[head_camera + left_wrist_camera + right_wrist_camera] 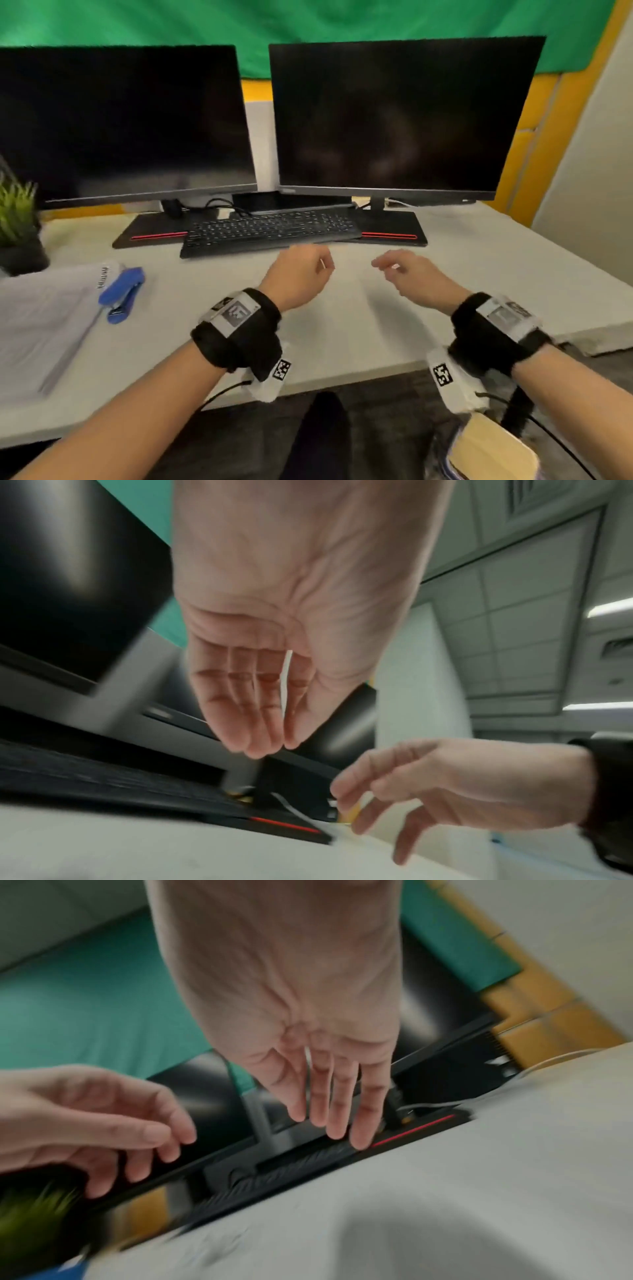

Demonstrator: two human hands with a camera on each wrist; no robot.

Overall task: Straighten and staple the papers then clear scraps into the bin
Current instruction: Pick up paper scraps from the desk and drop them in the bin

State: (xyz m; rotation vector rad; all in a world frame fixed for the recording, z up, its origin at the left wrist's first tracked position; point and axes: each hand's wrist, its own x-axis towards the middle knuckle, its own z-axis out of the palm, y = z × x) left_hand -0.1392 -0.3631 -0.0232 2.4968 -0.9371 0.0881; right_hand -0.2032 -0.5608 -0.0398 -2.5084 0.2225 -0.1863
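Both hands hover above the white desk (pixel 346 329), in front of the keyboard. My left hand (pixel 320 267) keeps its fingers straight and together, and a thin white paper scrap (pixel 285 685) is pinched edge-on between thumb and index finger. A short way to its right, my right hand (pixel 388 265) hangs with fingers pointing down, and a pale thin strip (pixel 308 1069) shows between thumb and index finger. The paper stack (pixel 44 318) lies at the desk's left side. The blue stapler (pixel 121 294) rests at the stack's right edge, away from both hands.
A black keyboard (pixel 270 229) and two dark monitors (pixel 394 116) stand behind the hands. A potted green plant (pixel 17 219) sits at far left. Below the desk's front edge at the right is a tan object (pixel 493 448), blurred. Cables hang from both wrists.
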